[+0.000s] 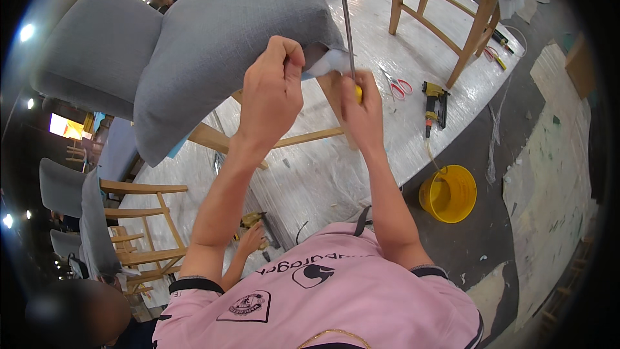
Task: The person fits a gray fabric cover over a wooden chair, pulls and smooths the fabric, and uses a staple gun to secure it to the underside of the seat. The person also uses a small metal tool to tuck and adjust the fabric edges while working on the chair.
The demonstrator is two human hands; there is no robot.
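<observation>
A grey upholstered chair (pixel 232 32) stands tilted in front of me, its wooden legs below the seat. White padding (pixel 330 62) shows at the near right corner, where the grey cover gapes. My left hand (pixel 274 87) is closed at the seat's edge beside that gap; what its curled fingers pinch, if anything, is hidden. Just right of the corner, my right hand (pixel 363 113) is wrapped round the yellow handle of a screwdriver (pixel 348 26). Its long metal shaft points up and away, passing close by the corner of the cover.
Red-handled scissors (pixel 399 88) and a nail gun (pixel 433 106) with a hose lie on the plastic-covered table (pixel 310 184). A yellow bucket (pixel 447 195) stands beyond its right edge. Other chairs stand at right and left. Another person's hand (pixel 252 239) is by a second air tool (pixel 253 218).
</observation>
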